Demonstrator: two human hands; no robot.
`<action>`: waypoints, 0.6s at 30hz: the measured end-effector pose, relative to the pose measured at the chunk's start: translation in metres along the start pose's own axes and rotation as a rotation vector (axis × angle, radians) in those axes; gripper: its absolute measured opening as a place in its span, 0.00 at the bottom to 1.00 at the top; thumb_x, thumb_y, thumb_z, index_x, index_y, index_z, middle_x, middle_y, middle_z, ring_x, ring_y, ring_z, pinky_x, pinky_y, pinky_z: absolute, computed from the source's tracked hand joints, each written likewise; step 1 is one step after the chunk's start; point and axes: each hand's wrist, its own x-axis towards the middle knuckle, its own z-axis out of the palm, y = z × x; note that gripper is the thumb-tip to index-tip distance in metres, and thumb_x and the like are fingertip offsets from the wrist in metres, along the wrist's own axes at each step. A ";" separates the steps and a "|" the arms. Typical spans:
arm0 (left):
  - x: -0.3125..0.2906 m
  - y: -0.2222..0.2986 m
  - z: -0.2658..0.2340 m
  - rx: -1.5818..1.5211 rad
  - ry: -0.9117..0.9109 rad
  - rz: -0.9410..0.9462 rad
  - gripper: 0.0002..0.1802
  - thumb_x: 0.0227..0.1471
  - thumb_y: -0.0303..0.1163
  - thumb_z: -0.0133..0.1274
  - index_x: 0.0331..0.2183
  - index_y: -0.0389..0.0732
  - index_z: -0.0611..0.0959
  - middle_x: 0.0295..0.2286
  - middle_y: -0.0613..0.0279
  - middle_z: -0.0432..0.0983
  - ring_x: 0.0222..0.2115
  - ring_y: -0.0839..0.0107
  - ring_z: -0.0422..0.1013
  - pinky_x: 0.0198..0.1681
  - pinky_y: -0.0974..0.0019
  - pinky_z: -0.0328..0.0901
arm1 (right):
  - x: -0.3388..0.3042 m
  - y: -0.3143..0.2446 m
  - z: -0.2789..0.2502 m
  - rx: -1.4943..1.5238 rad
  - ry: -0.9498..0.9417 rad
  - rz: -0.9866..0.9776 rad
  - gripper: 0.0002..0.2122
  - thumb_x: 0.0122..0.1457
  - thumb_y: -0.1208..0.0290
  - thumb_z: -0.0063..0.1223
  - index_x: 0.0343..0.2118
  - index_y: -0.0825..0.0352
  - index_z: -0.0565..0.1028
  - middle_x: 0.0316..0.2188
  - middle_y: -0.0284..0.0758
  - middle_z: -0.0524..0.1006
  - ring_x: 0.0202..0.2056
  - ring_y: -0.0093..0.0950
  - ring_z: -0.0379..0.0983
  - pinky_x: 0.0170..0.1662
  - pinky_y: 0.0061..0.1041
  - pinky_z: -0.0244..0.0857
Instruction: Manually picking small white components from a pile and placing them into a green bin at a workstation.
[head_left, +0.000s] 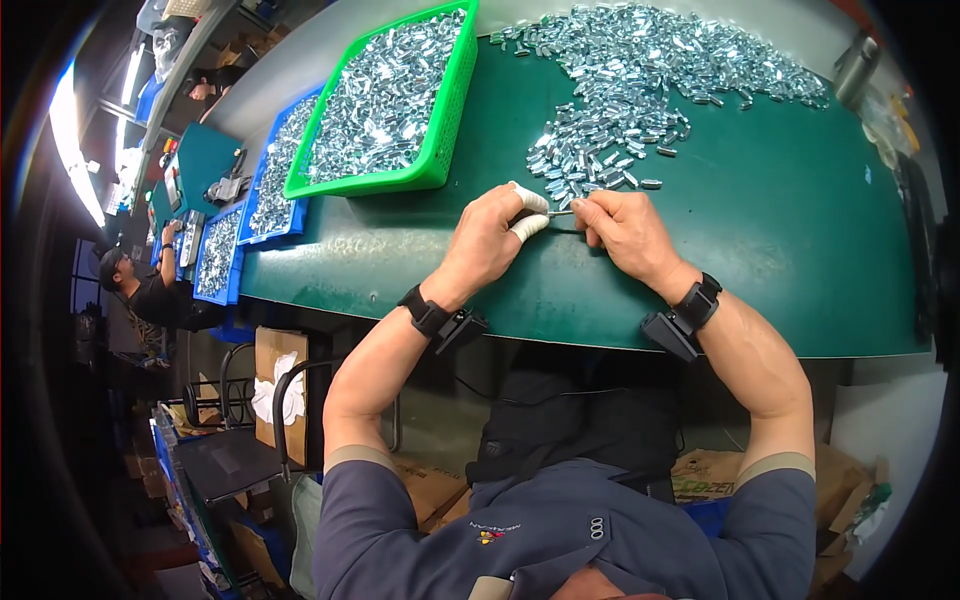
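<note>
Over the green tabletop (760,240), my left hand (485,245) and my right hand (635,235) meet with their fingertips nearly together. White coverings wrap the thumb and forefinger of the left. Between the two pinches shows a small thin metal piece (561,213); its ends are hidden in the fingers, and its exact kind cannot be made out. Just beyond my fingertips, loose small silvery metal parts (600,130) lie in a heap that spreads to the far edge. Both wrists wear a black strap with a small device.
A green plastic basket (462,90) full of the same parts stands at the left. Blue trays (237,270) of parts sit beyond it. A metal bottle (857,70) stands at the far right. Lower left is a black chair (225,462); another person (150,285) works farther left.
</note>
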 end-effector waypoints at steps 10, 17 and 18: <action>0.002 0.016 0.013 -0.006 0.028 0.038 0.08 0.51 0.23 0.65 0.36 0.36 0.83 0.30 0.57 0.77 0.29 0.63 0.74 0.31 0.62 0.69 | -0.002 0.000 0.003 0.021 -0.036 0.013 0.20 0.70 0.59 0.50 0.24 0.69 0.79 0.13 0.32 0.75 0.17 0.23 0.71 0.24 0.27 0.64; -0.001 0.039 -0.013 0.232 0.048 0.183 0.08 0.48 0.24 0.65 0.33 0.38 0.84 0.29 0.55 0.77 0.34 0.53 0.74 0.37 0.55 0.70 | -0.004 0.002 0.009 0.119 -0.027 -0.062 0.21 0.71 0.58 0.50 0.25 0.68 0.79 0.13 0.32 0.75 0.17 0.21 0.70 0.23 0.26 0.62; 0.000 0.040 -0.018 0.239 0.046 0.185 0.08 0.48 0.24 0.65 0.33 0.38 0.84 0.29 0.55 0.77 0.34 0.53 0.74 0.37 0.55 0.70 | -0.006 0.000 0.009 0.150 -0.004 -0.064 0.20 0.71 0.59 0.50 0.25 0.68 0.79 0.14 0.31 0.74 0.18 0.19 0.69 0.24 0.24 0.61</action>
